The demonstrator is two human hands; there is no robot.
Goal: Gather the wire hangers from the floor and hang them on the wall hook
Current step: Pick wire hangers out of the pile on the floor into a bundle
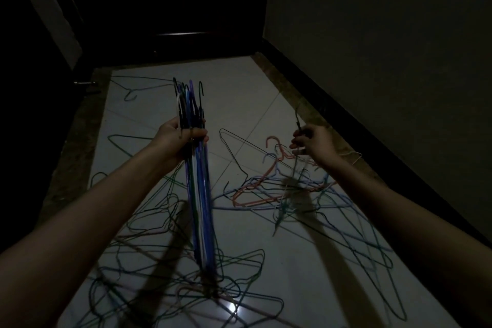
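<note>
My left hand (179,141) grips a thick bundle of wire hangers (200,194), blue, white and dark, held upright with the hooks at the top. To the right, my right hand (312,141) pinches the neck of a single dark green hanger (288,202) that hangs blurred below it. Many loose hangers lie tangled on the pale tiled floor: an orange one (255,189) near the middle right, green and dark ones (165,269) in front, a lone one (131,94) at the far left. No wall hook shows in the dim view.
The floor (239,104) is a narrow strip between a dark door (186,8) at the far end and a wall (386,48) with a black skirting on the right. A dark door edge stands at the left. A light reflection (231,307) glints on the near tile.
</note>
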